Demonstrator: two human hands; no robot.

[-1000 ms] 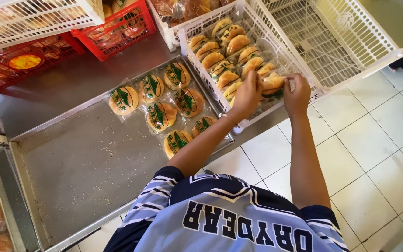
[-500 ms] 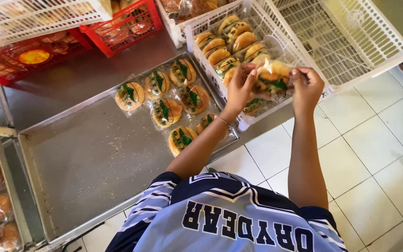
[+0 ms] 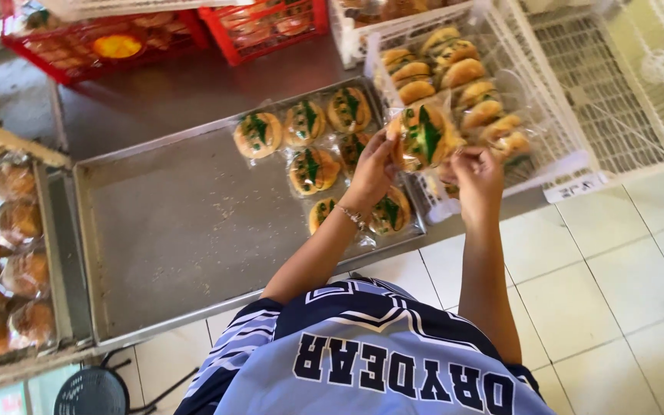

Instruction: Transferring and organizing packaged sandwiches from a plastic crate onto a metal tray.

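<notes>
Left hand (image 3: 374, 170) and right hand (image 3: 476, 175) both grip a wrapped bun (image 3: 426, 135) above the white crate (image 3: 578, 165). Fingertips hidden behind wrapper. Buns in crate partly blocked by it

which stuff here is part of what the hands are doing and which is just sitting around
In use: left hand and right hand holding a wrapped bun; white crate of buns; metal tray with wrapped buns.
Lying about: red crates; black stool.
</notes>
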